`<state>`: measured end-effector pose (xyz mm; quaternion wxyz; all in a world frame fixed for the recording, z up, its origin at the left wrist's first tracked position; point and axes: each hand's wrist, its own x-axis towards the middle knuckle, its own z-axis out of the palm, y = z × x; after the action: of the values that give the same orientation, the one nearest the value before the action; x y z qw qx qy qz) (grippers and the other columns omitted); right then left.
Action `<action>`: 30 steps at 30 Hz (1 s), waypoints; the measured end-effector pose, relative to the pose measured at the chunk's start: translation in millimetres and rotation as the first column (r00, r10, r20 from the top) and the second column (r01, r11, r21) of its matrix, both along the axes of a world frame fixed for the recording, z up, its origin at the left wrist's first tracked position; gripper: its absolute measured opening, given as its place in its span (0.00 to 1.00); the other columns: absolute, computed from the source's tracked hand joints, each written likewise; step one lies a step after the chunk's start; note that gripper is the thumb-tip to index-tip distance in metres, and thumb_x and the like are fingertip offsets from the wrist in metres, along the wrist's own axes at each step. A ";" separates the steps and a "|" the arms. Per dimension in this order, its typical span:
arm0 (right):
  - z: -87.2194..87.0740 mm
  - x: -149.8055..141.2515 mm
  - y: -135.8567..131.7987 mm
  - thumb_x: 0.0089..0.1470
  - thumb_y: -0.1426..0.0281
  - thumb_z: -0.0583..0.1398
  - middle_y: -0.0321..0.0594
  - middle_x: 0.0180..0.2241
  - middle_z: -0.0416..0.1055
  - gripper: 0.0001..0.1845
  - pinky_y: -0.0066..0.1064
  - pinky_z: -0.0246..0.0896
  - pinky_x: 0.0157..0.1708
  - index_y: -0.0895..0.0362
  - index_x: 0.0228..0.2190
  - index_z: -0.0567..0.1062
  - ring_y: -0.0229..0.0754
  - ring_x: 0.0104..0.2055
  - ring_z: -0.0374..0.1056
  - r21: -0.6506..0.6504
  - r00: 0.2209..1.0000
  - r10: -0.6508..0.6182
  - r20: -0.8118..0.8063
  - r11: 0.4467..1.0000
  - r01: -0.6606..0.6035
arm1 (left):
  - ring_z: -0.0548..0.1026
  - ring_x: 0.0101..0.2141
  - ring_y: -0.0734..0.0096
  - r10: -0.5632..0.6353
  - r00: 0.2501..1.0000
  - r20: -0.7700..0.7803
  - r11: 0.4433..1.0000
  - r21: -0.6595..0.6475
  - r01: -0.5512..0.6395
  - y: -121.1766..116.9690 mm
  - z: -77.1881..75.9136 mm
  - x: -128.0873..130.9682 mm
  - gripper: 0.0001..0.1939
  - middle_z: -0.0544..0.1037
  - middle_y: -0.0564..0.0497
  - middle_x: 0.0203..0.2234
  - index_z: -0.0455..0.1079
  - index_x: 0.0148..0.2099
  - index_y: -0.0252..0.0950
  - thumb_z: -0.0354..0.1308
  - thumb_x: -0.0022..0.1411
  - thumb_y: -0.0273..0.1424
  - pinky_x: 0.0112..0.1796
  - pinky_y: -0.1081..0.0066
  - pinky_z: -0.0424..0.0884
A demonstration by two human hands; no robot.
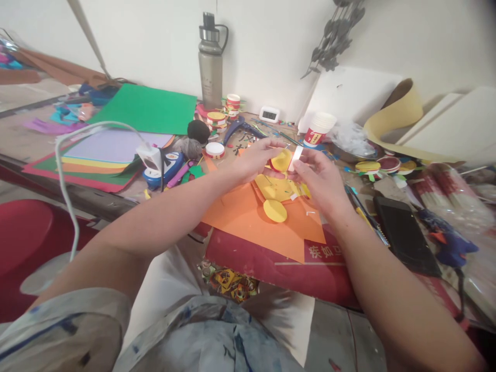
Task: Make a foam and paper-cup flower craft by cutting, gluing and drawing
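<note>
My left hand [261, 161] is closed round a small round paper piece [280, 160] with a yellow face and a red edge. Pinched in the fingers of my right hand [318, 173] is a white paper strip [296, 158], which stands up against the right side of the round piece. Whether the strip is stuck to it I cannot tell. Below both hands lie orange paper sheets [251, 222], yellow paper scraps [271, 189] and a cut yellow paper disc [275, 211].
Paper cups [321, 127], a bottle [211, 67] and a small clock [269, 113] stand at the back. On the left are a green sheet [149, 108] and a blue glue gun [165, 170]. Pens [366, 214] and a black phone [405, 232] lie right.
</note>
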<state>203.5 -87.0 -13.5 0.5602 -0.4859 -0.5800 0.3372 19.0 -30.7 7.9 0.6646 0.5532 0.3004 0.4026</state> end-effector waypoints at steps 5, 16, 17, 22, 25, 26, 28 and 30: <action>-5.8 0.0 0.3 0.55 0.58 0.71 0.46 0.51 0.76 0.24 0.45 0.82 0.41 0.50 0.51 0.79 0.44 0.38 0.76 0.181 0.933 -0.229 0.277 0.966 0.184 | 0.81 0.41 0.70 -0.111 0.986 0.125 0.994 -0.005 0.113 -0.6 -2.4 0.5 0.08 0.80 0.48 0.45 0.72 0.52 0.37 0.61 0.74 0.33 0.54 0.55 0.81; -3.9 -2.7 -9.6 0.61 0.56 0.67 0.48 0.52 0.71 0.25 0.45 0.82 0.37 0.51 0.55 0.73 0.47 0.41 0.76 0.413 0.792 -0.387 0.473 0.891 0.188 | 0.82 0.44 0.69 -0.189 0.967 0.169 0.982 0.049 0.184 -2.9 -11.3 5.1 0.18 0.81 0.50 0.45 0.69 0.59 0.42 0.65 0.73 0.41 0.57 0.59 0.77; -4.0 -2.8 -10.0 0.61 0.56 0.67 0.48 0.52 0.71 0.25 0.45 0.82 0.37 0.51 0.55 0.72 0.46 0.40 0.76 0.423 0.786 -0.394 0.476 0.886 0.188 | 0.82 0.46 0.68 -0.197 0.966 0.168 0.980 0.061 0.189 -2.2 -12.7 4.8 0.19 0.82 0.50 0.46 0.69 0.60 0.42 0.65 0.72 0.41 0.58 0.58 0.77; -6.1 -1.9 -9.9 0.62 0.55 0.68 0.49 0.54 0.69 0.24 0.47 0.83 0.38 0.50 0.54 0.71 0.43 0.36 0.75 0.444 0.789 -0.405 0.463 0.876 0.189 | 0.80 0.60 0.55 -0.258 0.950 0.176 0.961 0.149 0.234 4.0 -19.7 4.2 0.26 0.81 0.42 0.59 0.72 0.65 0.42 0.66 0.71 0.45 0.65 0.48 0.72; -5.7 -1.9 -10.1 0.62 0.53 0.68 0.49 0.54 0.69 0.25 0.48 0.83 0.39 0.50 0.54 0.71 0.45 0.38 0.75 0.435 0.794 -0.403 0.455 0.879 0.197 | 0.76 0.65 0.50 -0.284 0.943 0.176 0.951 0.175 0.254 5.2 -21.3 5.0 0.24 0.79 0.40 0.63 0.77 0.62 0.41 0.68 0.70 0.45 0.67 0.47 0.70; -5.0 -2.1 -10.6 0.62 0.53 0.68 0.49 0.54 0.69 0.25 0.48 0.83 0.40 0.49 0.55 0.71 0.46 0.40 0.76 0.427 0.798 -0.400 0.452 0.882 0.200 | 0.76 0.65 0.50 -0.280 0.945 0.171 0.953 0.168 0.252 4.6 -20.9 5.2 0.23 0.80 0.40 0.63 0.79 0.61 0.41 0.68 0.69 0.45 0.67 0.48 0.70; -3.1 -2.9 -11.8 0.62 0.52 0.69 0.49 0.54 0.69 0.25 0.48 0.83 0.41 0.48 0.54 0.72 0.48 0.42 0.76 0.410 0.808 -0.393 0.438 0.888 0.209 | 0.77 0.64 0.51 -0.255 0.954 0.156 0.962 0.141 0.234 2.7 -19.1 5.1 0.23 0.81 0.41 0.62 0.80 0.61 0.41 0.69 0.69 0.45 0.67 0.49 0.71; -1.3 -3.7 -12.8 0.60 0.52 0.70 0.48 0.54 0.69 0.25 0.47 0.83 0.41 0.48 0.54 0.73 0.47 0.41 0.75 0.392 0.821 -0.390 0.416 0.892 0.226 | 0.79 0.63 0.52 -0.226 0.963 0.148 0.971 0.118 0.210 0.7 -16.6 4.5 0.22 0.83 0.41 0.59 0.80 0.61 0.41 0.69 0.69 0.45 0.66 0.49 0.73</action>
<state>199.8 -99.8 -14.9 0.5170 -0.5437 -0.6611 0.0081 23.5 -30.0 -8.8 0.6979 0.5818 0.1623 0.3848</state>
